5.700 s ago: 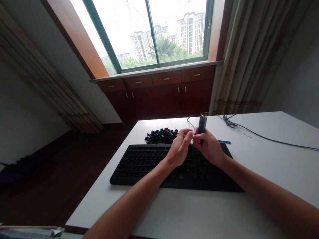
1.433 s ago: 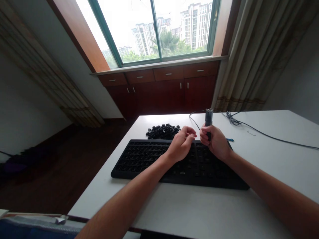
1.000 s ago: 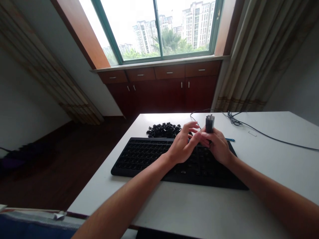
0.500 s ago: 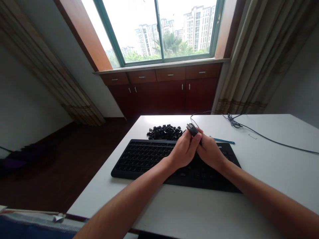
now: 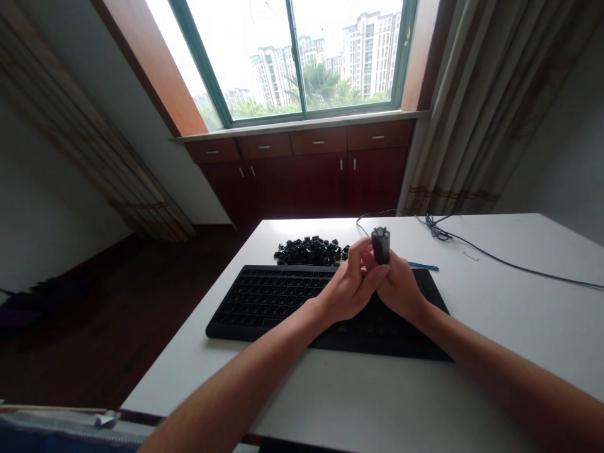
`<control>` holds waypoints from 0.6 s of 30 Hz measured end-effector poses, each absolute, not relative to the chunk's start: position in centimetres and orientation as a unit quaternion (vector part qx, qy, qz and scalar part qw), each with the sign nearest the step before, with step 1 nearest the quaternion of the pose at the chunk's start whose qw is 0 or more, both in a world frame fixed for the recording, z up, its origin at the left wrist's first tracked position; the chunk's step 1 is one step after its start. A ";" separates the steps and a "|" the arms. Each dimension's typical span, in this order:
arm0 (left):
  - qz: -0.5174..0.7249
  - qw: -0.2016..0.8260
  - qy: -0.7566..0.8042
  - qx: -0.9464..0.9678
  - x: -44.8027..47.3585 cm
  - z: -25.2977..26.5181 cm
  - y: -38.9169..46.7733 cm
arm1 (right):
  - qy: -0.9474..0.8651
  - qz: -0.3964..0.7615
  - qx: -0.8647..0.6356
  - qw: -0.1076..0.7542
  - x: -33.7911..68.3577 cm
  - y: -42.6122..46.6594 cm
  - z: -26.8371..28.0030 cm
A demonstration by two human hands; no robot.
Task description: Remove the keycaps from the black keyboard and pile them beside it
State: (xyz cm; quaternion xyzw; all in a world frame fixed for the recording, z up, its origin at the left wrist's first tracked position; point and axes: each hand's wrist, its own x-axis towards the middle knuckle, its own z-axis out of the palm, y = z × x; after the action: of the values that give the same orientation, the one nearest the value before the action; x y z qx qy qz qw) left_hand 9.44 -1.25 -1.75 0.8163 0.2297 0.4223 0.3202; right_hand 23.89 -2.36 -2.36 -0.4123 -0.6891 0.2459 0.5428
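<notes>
Above a black keyboard, a short black tool with pale metal prongs at its top stands upright between my two hands. My left hand has its thumb against the tool's lower part, its fingers curled beside it. Wrapped round the lower end from the other side is my right hand; the grip there is partly hidden. Bare key positions show on the left of the keyboard, while my hands and wrists cover much of its right. A pile of loose black keycaps lies just behind it.
A thin blue stick rests behind the keyboard's right end. Farther right on the white table are a bundled black cable and a thin bent wire. A low red-brown cabinet stands under the window beyond the table.
The tool has turned from leaning left to upright, and moved slightly right. My left fingers have lifted away from its upper part. The view has shifted slightly.
</notes>
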 end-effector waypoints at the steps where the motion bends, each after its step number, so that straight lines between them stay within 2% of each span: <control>1: 0.425 0.328 0.228 0.812 9.6 -1.9 -1.2 | -0.678 0.270 -0.415 0.544 23.7 -2.3 -2.3; 5: 0.427 0.393 0.246 0.776 10.1 -2.2 -1.2 | -0.622 0.357 -0.426 0.551 23.2 -1.8 -2.1; 9: 0.419 0.432 0.258 0.756 10.0 -1.9 -1.0 | -0.528 0.430 -0.424 0.597 23.3 -1.5 -1.7; 11: 0.400 0.393 0.286 0.777 9.6 -1.6 -0.9 | -0.469 0.439 -0.430 0.635 23.5 -1.5 -1.3; 16: 0.297 0.189 0.281 0.893 7.9 -0.9 -0.1 | -0.377 0.435 -0.404 0.711 23.8 -1.2 -0.9; 18: 0.269 0.168 0.251 0.914 7.4 -0.7 0.3 | -0.359 0.439 -0.401 0.720 23.8 -1.0 -0.9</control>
State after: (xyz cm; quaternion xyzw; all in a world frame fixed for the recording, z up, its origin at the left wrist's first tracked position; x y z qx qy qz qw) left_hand 7.37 0.29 -0.69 0.9144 0.2514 0.2692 0.1677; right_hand 23.81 -1.04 -0.90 -0.4009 -0.3589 0.4386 0.7198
